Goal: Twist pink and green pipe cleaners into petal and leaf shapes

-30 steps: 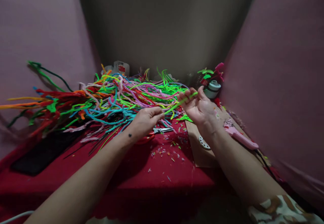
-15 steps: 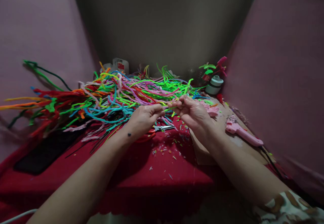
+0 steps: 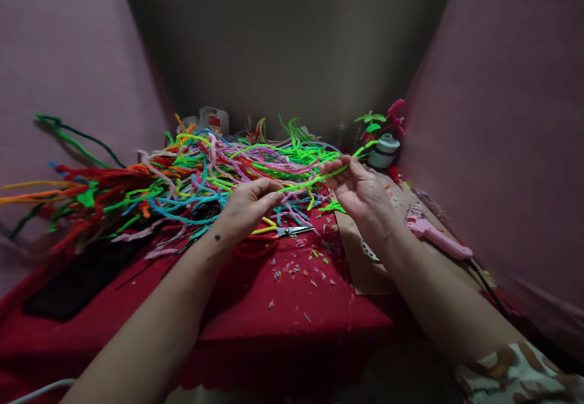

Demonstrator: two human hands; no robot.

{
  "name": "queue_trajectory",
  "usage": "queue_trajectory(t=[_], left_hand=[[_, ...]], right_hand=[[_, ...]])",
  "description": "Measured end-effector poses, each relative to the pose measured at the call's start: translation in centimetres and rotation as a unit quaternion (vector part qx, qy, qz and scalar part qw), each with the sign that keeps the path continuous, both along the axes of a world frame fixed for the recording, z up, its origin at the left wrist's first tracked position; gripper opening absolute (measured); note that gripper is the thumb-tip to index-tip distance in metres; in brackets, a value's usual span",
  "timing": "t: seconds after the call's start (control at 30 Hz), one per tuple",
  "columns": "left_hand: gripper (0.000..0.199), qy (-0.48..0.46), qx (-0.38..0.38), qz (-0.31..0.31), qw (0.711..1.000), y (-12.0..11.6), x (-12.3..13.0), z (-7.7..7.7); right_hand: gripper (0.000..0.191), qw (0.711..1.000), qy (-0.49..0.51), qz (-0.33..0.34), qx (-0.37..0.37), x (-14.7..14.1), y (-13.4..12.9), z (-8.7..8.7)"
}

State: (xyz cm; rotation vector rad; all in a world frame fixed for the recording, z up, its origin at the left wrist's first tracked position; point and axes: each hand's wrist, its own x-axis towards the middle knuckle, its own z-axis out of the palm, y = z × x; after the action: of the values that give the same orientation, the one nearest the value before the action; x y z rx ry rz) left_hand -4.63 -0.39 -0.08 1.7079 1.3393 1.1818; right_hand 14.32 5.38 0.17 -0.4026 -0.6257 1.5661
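Observation:
A bright green pipe cleaner (image 3: 310, 182) stretches between my two hands, above the front of the colourful heap. My left hand (image 3: 249, 208) pinches its left end between thumb and fingers. Farther right, my right hand (image 3: 358, 188) has its palm turned up, with the thumb pressing the green stem against the fingers; its free end sticks out beyond the thumb. Below the stem, scissors (image 3: 294, 231) with red and yellow handles lie on the red cloth (image 3: 292, 306). The pile of pipe cleaners (image 3: 219, 167) in many colours spreads behind and left of my hands.
On the right, a pink hot glue gun (image 3: 440, 240) with a black cord rests on a cardboard sheet (image 3: 360, 270). A white jar (image 3: 385, 150) stands at the back right. A black flat object (image 3: 77, 282) lies at left. Coloured clippings litter the cloth.
My hands have moved apart, the right one up and outward, the left one slightly left. More of the green pipe cleaner now shows between them and past the right hand.

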Motion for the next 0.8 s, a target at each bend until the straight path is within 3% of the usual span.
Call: queue_trajectory(t=[0.07, 0.2, 0.33, 0.43, 0.5, 0.6, 0.67, 0.73, 0.8], left_hand=[[0.013, -0.027, -0.002, -0.009, 1.000, -0.1, 0.2, -0.1], [0.016, -0.041, 0.017, -0.031, 0.999, 0.0, 0.7, -0.5], [0.014, -0.022, 0.021, -0.043, 0.999, 0.2, 0.6, -0.8], [0.015, -0.005, 0.033, -0.008, 0.999, 0.3, 0.3, -0.9], [0.016, 0.009, 0.047, 0.003, 0.999, 0.3, 0.2, -0.9], [0.016, 0.044, 0.085, -0.011, 0.995, 0.3, 0.0, -0.9], [0.014, 0.065, 0.118, -0.035, 0.990, 0.3, 0.0, -0.9], [0.013, 0.080, 0.132, -0.049, 0.987, 0.2, -0.1, -0.8], [0.013, 0.069, 0.117, -0.043, 0.990, 0.1, -0.1, -0.7]], right_hand=[[0.004, 0.998, -0.045, 0.031, 0.036, -0.7, -0.7, -0.4], [0.018, 0.977, -0.165, 0.123, 0.063, -2.2, -2.0, -1.9], [0.007, 0.969, -0.213, 0.099, 0.076, -2.6, -2.5, -2.7], [0.010, 0.934, -0.327, 0.069, 0.128, -2.3, -3.3, -2.3], [0.013, 0.869, -0.429, -0.030, 0.244, -2.1, -4.0, -1.9], [0.017, 0.698, -0.515, -0.214, 0.449, -2.1, -4.6, -1.6], [0.023, 0.600, -0.563, -0.246, 0.512, -2.2, -4.5, -1.8], [0.024, 0.547, -0.615, -0.242, 0.514, -2.2, -4.2, -2.1], [0.024, 0.524, -0.658, -0.243, 0.483, -2.2, -4.2, -2.4]])
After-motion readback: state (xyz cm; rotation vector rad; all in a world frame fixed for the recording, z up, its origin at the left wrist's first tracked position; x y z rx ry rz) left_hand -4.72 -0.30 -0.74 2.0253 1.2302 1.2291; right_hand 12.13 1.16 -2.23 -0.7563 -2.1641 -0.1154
